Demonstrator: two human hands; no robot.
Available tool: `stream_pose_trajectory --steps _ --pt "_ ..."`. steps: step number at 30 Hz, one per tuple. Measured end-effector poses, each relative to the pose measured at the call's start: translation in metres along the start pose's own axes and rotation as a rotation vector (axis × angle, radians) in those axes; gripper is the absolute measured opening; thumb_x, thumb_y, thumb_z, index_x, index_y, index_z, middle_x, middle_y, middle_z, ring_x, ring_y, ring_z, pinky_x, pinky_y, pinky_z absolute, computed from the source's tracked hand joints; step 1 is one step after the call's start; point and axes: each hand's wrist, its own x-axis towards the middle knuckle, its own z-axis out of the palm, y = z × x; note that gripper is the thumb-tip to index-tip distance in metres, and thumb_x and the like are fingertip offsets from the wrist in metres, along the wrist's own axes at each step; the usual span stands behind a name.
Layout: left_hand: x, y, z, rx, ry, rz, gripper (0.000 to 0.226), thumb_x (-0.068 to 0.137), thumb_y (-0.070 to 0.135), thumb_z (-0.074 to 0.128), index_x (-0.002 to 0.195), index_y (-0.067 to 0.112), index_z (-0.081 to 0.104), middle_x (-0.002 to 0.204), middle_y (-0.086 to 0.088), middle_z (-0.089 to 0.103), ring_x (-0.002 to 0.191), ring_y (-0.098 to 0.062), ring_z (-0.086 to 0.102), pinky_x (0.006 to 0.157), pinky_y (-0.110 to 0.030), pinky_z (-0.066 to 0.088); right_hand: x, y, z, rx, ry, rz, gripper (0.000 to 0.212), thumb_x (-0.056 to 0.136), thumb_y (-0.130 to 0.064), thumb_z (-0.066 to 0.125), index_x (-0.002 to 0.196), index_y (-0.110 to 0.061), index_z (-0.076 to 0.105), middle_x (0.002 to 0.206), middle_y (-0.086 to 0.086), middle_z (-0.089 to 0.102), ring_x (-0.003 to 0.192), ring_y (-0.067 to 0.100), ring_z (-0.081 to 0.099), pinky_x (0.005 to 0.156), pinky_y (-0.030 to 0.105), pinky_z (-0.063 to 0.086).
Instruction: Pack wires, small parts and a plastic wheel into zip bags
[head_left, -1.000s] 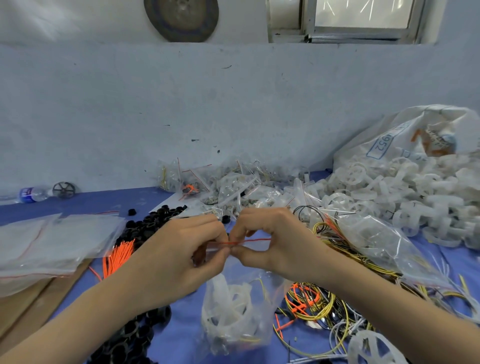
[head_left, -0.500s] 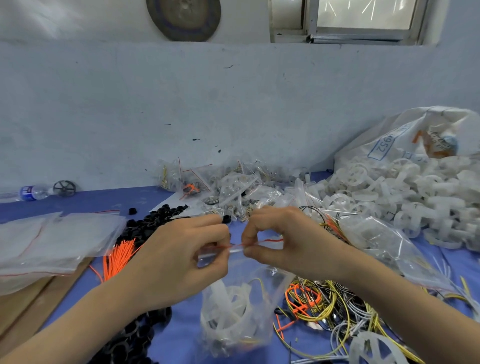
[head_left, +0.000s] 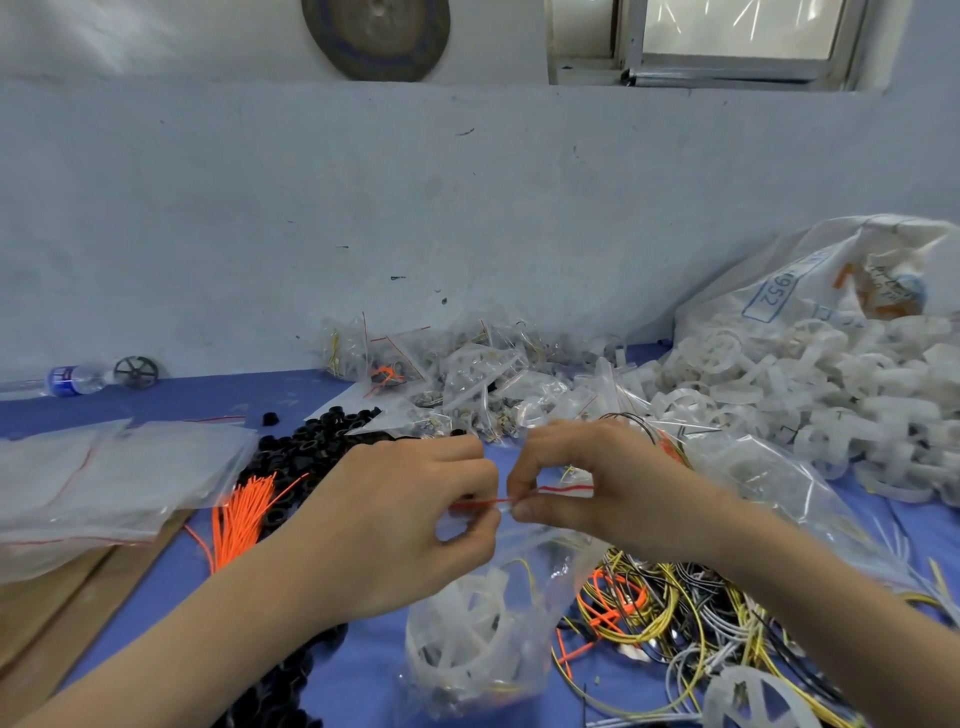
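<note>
A clear zip bag (head_left: 483, 634) with a red seal line hangs in front of me above the blue table. Inside it lie a white plastic wheel (head_left: 462, 631) and some yellow wire. My left hand (head_left: 400, 514) pinches the bag's top strip at its left part. My right hand (head_left: 597, 493) pinches the same strip just to the right, thumb and forefinger close to the left hand's. Both hands are at the middle of the view, almost touching.
Empty zip bags (head_left: 104, 478) lie at the left by orange wires (head_left: 241, 514) and black parts (head_left: 317, 441). A wire tangle (head_left: 665, 623) and a loose white wheel (head_left: 753, 696) lie at the lower right. White wheels (head_left: 805, 395) and packed bags (head_left: 467, 374) are piled behind.
My right hand slid right along the seal strip and has come back toward the left hand. The bag has stayed hanging between the hands.
</note>
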Motion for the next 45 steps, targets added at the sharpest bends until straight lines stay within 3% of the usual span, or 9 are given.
stream_pose_trajectory --steps 13,17,20,25,32,36,38,41,45 --pt "-0.001 -0.003 -0.004 0.031 -0.08 0.017 0.025 0.089 0.043 0.033 0.071 0.026 0.033 0.073 0.008 0.037 0.067 -0.015 0.043 0.058 -0.037 0.041 -0.007 0.004 -0.009 -0.213 -0.052 -0.074 0.017 0.089 -0.029 0.064 0.077 -0.018 0.063 0.076 -0.01 0.056 0.082 0.016 0.051 0.075 0.034 0.042" --pt "0.002 -0.004 -0.002 0.071 -0.152 -0.026 0.03 0.088 0.048 0.027 0.072 0.023 0.034 0.078 0.006 0.04 0.074 -0.015 0.046 0.065 -0.04 0.043 -0.007 0.001 -0.004 -0.247 -0.045 -0.124 0.019 0.091 -0.027 0.06 0.075 -0.018 0.058 0.074 -0.012 0.049 0.08 0.019 0.048 0.071 0.034 0.041" --pt "0.009 -0.004 0.001 0.114 -0.237 -0.065 0.029 0.096 0.045 0.036 0.077 0.024 0.04 0.086 0.006 0.045 0.082 -0.015 0.048 0.072 -0.04 0.045 -0.009 0.003 -0.001 -0.208 -0.06 -0.087 0.017 0.091 -0.029 0.061 0.077 -0.019 0.059 0.075 -0.01 0.052 0.081 0.016 0.047 0.073 0.033 0.041" --pt "0.008 -0.006 -0.004 0.007 -0.238 -0.046 0.041 0.097 0.037 0.047 0.063 0.024 0.027 0.075 0.004 0.04 0.075 -0.017 0.043 0.07 -0.04 0.042 -0.013 0.004 -0.01 -0.195 -0.097 -0.061 0.024 0.093 -0.027 0.059 0.072 -0.03 0.048 0.071 -0.015 0.045 0.079 0.014 0.046 0.071 0.02 0.036" --pt "0.0 -0.017 -0.009 -0.049 -0.206 -0.054 0.039 0.098 0.038 0.049 0.065 0.023 0.035 0.075 0.003 0.043 0.072 -0.016 0.046 0.067 -0.042 0.042 -0.016 0.011 -0.013 -0.153 -0.085 -0.036 0.024 0.094 -0.021 0.058 0.071 -0.016 0.051 0.073 -0.006 0.049 0.075 0.011 0.044 0.071 0.028 0.038" --pt "-0.003 -0.023 -0.012 -0.113 -0.195 -0.032 0.038 0.098 0.036 0.052 0.065 0.025 0.038 0.072 0.004 0.043 0.068 -0.014 0.045 0.063 -0.038 0.04 -0.019 0.014 -0.013 -0.143 -0.05 -0.051 0.029 0.093 -0.025 0.057 0.068 -0.027 0.041 0.071 -0.007 0.044 0.071 0.008 0.042 0.066 0.025 0.036" --pt "-0.006 -0.028 -0.014 -0.149 -0.173 -0.025 0.037 0.097 0.036 0.053 0.065 0.023 0.041 0.07 0.005 0.043 0.065 -0.013 0.044 0.061 -0.034 0.038 -0.021 0.017 -0.015 -0.124 -0.016 -0.044 0.033 0.091 -0.028 0.06 0.064 -0.021 0.043 0.068 -0.006 0.043 0.067 0.008 0.041 0.064 0.024 0.036" --pt "-0.008 -0.032 -0.015 -0.153 -0.16 -0.011 0.039 0.096 0.038 0.053 0.064 0.018 0.043 0.068 0.005 0.043 0.063 -0.013 0.045 0.059 -0.036 0.039 -0.023 0.023 -0.016 -0.101 0.026 -0.017 0.039 0.087 -0.034 0.061 0.059 -0.016 0.042 0.063 -0.003 0.041 0.063 0.015 0.04 0.063 0.03 0.036" --pt "-0.008 -0.035 -0.015 -0.179 -0.144 -0.043 0.041 0.093 0.042 0.051 0.061 0.022 0.038 0.065 0.002 0.041 0.059 -0.015 0.042 0.056 -0.032 0.035 -0.023 0.026 -0.015 -0.037 0.062 0.029 0.041 0.083 -0.042 0.06 0.055 -0.025 0.036 0.06 -0.001 0.037 0.061 0.018 0.037 0.061 0.034 0.035"
